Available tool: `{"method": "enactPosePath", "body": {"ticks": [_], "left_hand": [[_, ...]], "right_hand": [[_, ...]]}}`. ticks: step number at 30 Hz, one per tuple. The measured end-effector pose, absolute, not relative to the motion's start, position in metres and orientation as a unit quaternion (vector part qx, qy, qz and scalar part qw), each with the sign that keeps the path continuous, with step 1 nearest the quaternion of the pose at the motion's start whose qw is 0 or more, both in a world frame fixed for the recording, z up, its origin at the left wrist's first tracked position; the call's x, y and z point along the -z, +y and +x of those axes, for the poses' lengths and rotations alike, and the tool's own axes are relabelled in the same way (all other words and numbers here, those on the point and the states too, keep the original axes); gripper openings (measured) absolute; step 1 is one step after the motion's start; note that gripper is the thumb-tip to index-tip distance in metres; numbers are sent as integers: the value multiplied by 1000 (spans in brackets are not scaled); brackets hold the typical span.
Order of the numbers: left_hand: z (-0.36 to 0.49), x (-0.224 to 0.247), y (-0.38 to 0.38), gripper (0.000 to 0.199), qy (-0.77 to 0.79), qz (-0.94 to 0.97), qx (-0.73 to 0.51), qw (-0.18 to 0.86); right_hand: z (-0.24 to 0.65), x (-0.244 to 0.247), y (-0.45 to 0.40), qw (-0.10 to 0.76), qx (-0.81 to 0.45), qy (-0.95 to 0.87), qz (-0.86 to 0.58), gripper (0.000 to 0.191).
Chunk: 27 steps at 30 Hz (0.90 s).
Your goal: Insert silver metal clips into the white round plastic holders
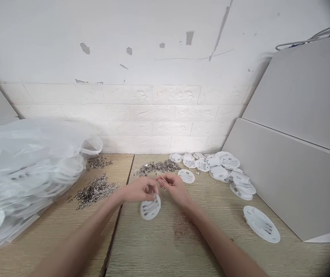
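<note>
My left hand point(142, 189) is closed on the upper edge of a round white plastic disc point(150, 209), which is tilted above the wooden table. Slots and a few dark bits show on the disc's face. Beside it, my right hand point(174, 188) pinches a thin, light wooden stick point(161, 177) between thumb and fingers. The two hands nearly meet. Just beyond them lies a pile of small metal parts point(160, 166), too small to name. One more white disc point(186, 176) rests flat behind my right hand.
Stacked white discs point(218, 165) spread along the back right, with another disc point(261, 224) nearer on the right. A large clear plastic bag point(38, 154) of discs fills the left side. More small metal parts point(95, 190) lie beside it. Grey panels point(292, 173) stand at right.
</note>
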<state>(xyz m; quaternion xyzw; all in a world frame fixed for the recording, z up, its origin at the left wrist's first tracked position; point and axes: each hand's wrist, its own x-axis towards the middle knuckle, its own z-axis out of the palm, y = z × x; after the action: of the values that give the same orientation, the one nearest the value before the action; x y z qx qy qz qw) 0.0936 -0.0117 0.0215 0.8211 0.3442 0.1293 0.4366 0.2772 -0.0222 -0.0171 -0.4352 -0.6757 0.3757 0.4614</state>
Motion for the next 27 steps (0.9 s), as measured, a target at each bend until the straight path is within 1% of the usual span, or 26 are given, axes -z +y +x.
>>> {"method": "enactPosePath", "body": {"ticks": [1,3,5,7,12,17,22,27], "left_hand": [[97,-15,-9,4,341,795,-187,465],[102,0,-6,10,345,731,-280,518],[105,13,-5,18,364,676,-334,547],[106,20,-6,22,378,647,-369,549],[109,20,-7,22,381,629,-409,541],[111,26,-3,21,392,618,-442,519],[111,28,-4,24,400,627,-435,508],[113,26,-5,26,405,632,-429,503]], "right_hand": [[278,15,-22,468,-379,-671,-434,30],[281,13,-22,476,-388,-658,-435,28],[283,10,-22,477,-393,-649,-442,27],[284,9,-23,470,-384,-654,-450,28],[281,10,-27,444,-294,-708,-465,37],[280,12,-31,394,-202,-749,-492,27],[281,12,-31,376,-194,-747,-513,19],[283,13,-29,383,-195,-744,-511,20]]}}
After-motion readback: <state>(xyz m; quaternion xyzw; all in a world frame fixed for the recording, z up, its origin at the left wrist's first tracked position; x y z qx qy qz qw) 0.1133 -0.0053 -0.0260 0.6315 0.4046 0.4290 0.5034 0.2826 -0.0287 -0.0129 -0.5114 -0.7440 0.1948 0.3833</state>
